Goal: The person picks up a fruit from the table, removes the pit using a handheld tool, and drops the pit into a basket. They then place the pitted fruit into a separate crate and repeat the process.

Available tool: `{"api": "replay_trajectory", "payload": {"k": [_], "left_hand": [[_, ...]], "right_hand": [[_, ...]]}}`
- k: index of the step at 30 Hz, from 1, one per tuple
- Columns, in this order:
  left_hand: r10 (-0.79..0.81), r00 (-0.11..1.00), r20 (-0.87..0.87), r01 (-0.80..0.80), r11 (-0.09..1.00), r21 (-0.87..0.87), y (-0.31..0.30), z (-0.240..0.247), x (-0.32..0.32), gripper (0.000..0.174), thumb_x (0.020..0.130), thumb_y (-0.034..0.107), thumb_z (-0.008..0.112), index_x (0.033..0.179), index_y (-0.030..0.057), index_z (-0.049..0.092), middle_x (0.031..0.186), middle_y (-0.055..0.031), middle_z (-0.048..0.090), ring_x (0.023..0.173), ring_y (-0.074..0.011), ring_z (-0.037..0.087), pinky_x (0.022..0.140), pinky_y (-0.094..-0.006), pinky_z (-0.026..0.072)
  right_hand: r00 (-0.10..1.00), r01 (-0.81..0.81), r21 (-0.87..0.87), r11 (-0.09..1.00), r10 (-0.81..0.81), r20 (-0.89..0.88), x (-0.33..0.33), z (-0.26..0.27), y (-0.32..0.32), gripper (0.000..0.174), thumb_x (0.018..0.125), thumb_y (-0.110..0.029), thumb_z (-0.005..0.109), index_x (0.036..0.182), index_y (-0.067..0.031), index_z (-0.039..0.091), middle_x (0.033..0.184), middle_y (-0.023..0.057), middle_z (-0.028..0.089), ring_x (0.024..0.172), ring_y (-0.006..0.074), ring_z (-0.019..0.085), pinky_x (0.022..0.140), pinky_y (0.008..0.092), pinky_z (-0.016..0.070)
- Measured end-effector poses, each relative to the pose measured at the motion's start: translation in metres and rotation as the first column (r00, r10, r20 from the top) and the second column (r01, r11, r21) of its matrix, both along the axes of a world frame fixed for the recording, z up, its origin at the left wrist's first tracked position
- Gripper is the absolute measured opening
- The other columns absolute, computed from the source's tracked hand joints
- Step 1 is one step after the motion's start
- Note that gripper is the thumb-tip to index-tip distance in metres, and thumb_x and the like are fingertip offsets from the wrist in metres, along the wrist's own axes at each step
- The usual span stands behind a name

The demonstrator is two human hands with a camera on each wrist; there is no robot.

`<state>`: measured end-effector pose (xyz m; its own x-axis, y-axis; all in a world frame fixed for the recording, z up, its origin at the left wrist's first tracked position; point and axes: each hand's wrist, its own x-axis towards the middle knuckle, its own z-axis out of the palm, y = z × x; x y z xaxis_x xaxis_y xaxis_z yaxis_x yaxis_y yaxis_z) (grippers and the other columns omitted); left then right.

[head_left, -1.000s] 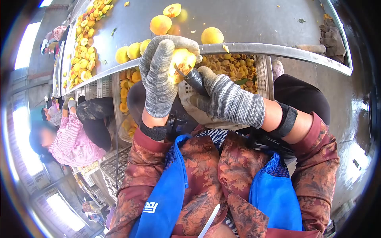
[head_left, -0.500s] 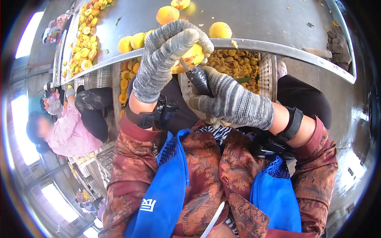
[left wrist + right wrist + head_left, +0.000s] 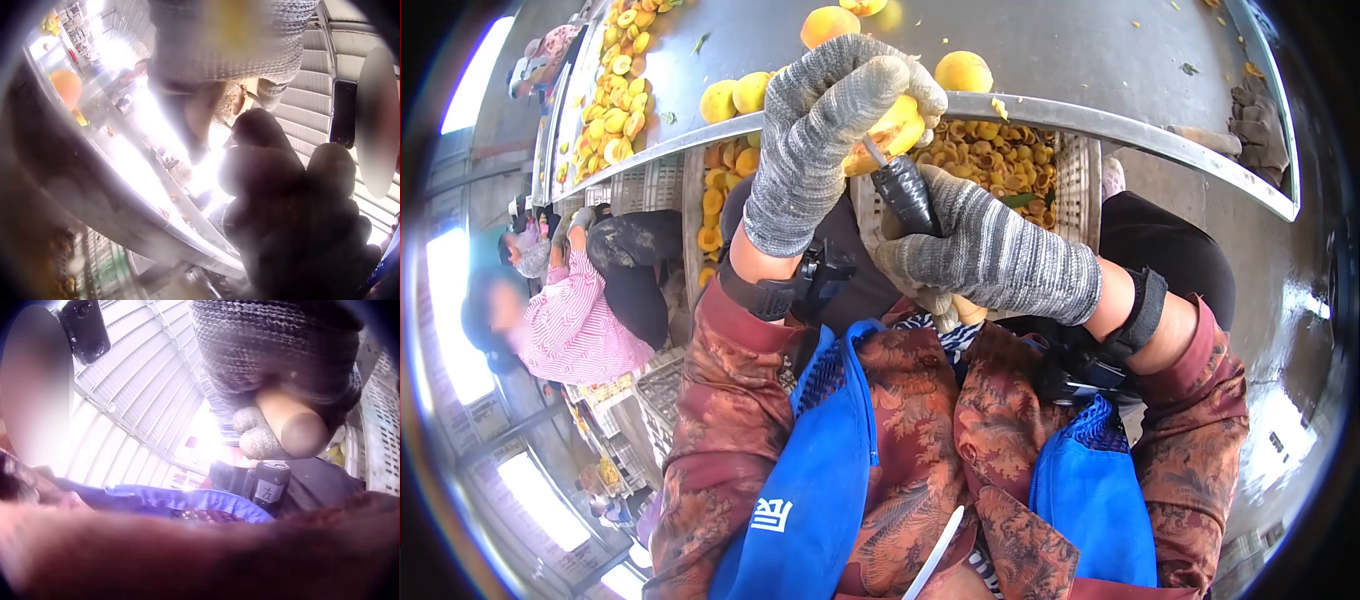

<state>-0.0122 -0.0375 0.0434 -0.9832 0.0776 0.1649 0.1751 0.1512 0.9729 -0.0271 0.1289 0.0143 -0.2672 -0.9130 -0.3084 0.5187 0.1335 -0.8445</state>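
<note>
In the head view my gloved left hand (image 3: 815, 150) wraps its fingers around a yellow peach (image 3: 898, 128), whose cut orange face is turned toward my right hand. My right hand (image 3: 1005, 245), also in a grey knit glove, grips a pitting knife (image 3: 905, 195) with a black-wrapped handle. Its narrow metal blade meets the cut flesh at the peach's lower edge; the tip is hidden. From below, the right wrist view shows the wooden butt of the handle (image 3: 303, 432) sticking out of the fist. The left wrist view is mostly glare and dark shapes.
Whole peaches (image 3: 963, 72) lie along the metal table (image 3: 1080, 60), near its raised rim. Pitted halves (image 3: 615, 100) are heaped at the left. Below the rim stand crates of halves (image 3: 990, 165). Dark gloves (image 3: 1258, 125) lie at the right; another person (image 3: 590, 315) sits at left.
My left hand has turned over, tilting the peach so its cut face points more toward the knife. Both hands have shifted slightly right in the view, still gripping peach and knife.
</note>
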Motion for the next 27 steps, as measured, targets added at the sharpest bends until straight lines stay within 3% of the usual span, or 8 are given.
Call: {"api": "replay_trajectory", "payload": {"k": [8, 10, 11, 13, 17, 20, 22, 27], "left_hand": [[-0.04, 0.999, -0.028, 0.041, 0.998, 0.046, -0.001, -0.001, -0.003, 0.04, 0.092, 0.032, 0.045, 0.093, -0.0061, 0.056, 0.084, -0.0177, 0.061, 0.075, -0.0232, 0.06, 0.069, -0.033, 0.0498], [-0.042, 0.998, -0.038, 0.043, 0.998, 0.042, 0.0, -0.001, -0.003, 0.038, 0.09, 0.032, 0.048, 0.091, -0.005, 0.058, 0.083, -0.0165, 0.062, 0.075, -0.0222, 0.06, 0.069, -0.0322, 0.0498], [-0.038, 0.999, -0.039, 0.039, 0.998, 0.046, 0.0, 0.001, -0.004, 0.038, 0.09, 0.032, 0.048, 0.091, -0.005, 0.058, 0.083, -0.0165, 0.062, 0.075, -0.0222, 0.06, 0.069, -0.0322, 0.0498], [-0.116, 0.99, 0.08, 0.117, 0.993, -0.008, -0.001, 0.01, -0.009, 0.025, 0.088, 0.024, 0.053, 0.078, 0.0025, 0.063, 0.078, -0.0065, 0.062, 0.074, -0.0142, 0.059, 0.072, -0.0259, 0.0465], [-0.157, 0.979, 0.127, 0.16, 0.987, -0.012, -0.001, 0.017, -0.013, 0.025, 0.087, 0.023, 0.053, 0.075, 0.0023, 0.062, 0.077, -0.0055, 0.062, 0.075, -0.0135, 0.059, 0.072, -0.0246, 0.0458], [-0.154, 0.979, 0.13, 0.165, 0.983, -0.081, -0.002, 0.017, -0.012, 0.036, 0.087, 0.032, 0.052, 0.084, -0.0029, 0.061, 0.079, -0.0129, 0.062, 0.072, -0.0201, 0.06, 0.068, -0.03, 0.0489], [-0.149, 0.985, 0.09, 0.146, 0.988, 0.041, -0.003, 0.012, -0.01, 0.025, 0.087, 0.026, 0.055, 0.082, 0.0027, 0.063, 0.078, -0.0071, 0.063, 0.075, -0.016, 0.06, 0.073, -0.0258, 0.0474], [-0.085, 0.99, 0.11, 0.064, 0.981, 0.184, 0.005, 0.008, -0.001, 0.039, 0.089, 0.036, 0.047, 0.087, -0.001, 0.06, 0.079, -0.0152, 0.062, 0.073, -0.0231, 0.06, 0.069, -0.0314, 0.0488]], "right_hand": [[0.995, -0.048, -0.03, 0.998, 0.05, 0.082, 0.003, -0.003, 0.0, 0.037, 0.081, -0.007, 0.06, 0.114, -0.0004, 0.047, 0.089, -0.0005, 0.055, 0.076, 0.0064, 0.05, 0.067, 0.0213, 0.0448], [0.926, 0.181, -0.135, 0.974, -0.215, -0.312, 0.012, -0.016, -0.006, 0.034, 0.081, -0.008, 0.061, 0.111, -0.0008, 0.049, 0.086, -0.0016, 0.054, 0.075, 0.0064, 0.05, 0.066, 0.0214, 0.0446], [0.926, 0.177, -0.131, 0.976, -0.21, -0.313, 0.011, -0.012, -0.005, 0.034, 0.081, -0.008, 0.061, 0.111, -0.0008, 0.049, 0.086, -0.0016, 0.054, 0.075, 0.0064, 0.05, 0.066, 0.0214, 0.0446], [0.963, 0.114, -0.066, 0.991, -0.127, -0.237, 0.006, 0.0, -0.002, 0.033, 0.08, -0.008, 0.061, 0.11, -0.0007, 0.049, 0.086, -0.0018, 0.054, 0.075, 0.0063, 0.05, 0.066, 0.0213, 0.0446], [0.995, 0.045, 0.034, 0.998, -0.042, -0.09, 0.004, 0.004, -0.001, 0.034, 0.08, -0.008, 0.062, 0.111, -0.0009, 0.049, 0.086, -0.0011, 0.055, 0.075, 0.0063, 0.051, 0.066, 0.0216, 0.0449], [0.998, 0.013, -0.018, 1.0, -0.012, 0.061, 0.003, 0.006, 0.002, 0.034, 0.08, -0.01, 0.062, 0.111, -0.0007, 0.049, 0.086, 0.0001, 0.056, 0.076, 0.007, 0.052, 0.067, 0.0218, 0.0451], [0.99, -0.019, -0.177, 0.984, 0.043, 0.134, 0.003, 0.003, 0.002, 0.023, 0.084, -0.01, 0.06, 0.098, 0.0003, 0.046, 0.059, 0.0047, 0.052, 0.045, 0.0138, 0.054, 0.04, 0.0256, 0.0445], [0.92, -0.096, -0.193, 0.976, 0.162, 0.358, -0.002, 0.013, 0.007, 0.019, 0.084, -0.016, 0.06, 0.088, -0.0005, 0.05, 0.058, 0.0037, 0.051, 0.043, 0.0118, 0.05, 0.04, 0.024, 0.0425]]}}
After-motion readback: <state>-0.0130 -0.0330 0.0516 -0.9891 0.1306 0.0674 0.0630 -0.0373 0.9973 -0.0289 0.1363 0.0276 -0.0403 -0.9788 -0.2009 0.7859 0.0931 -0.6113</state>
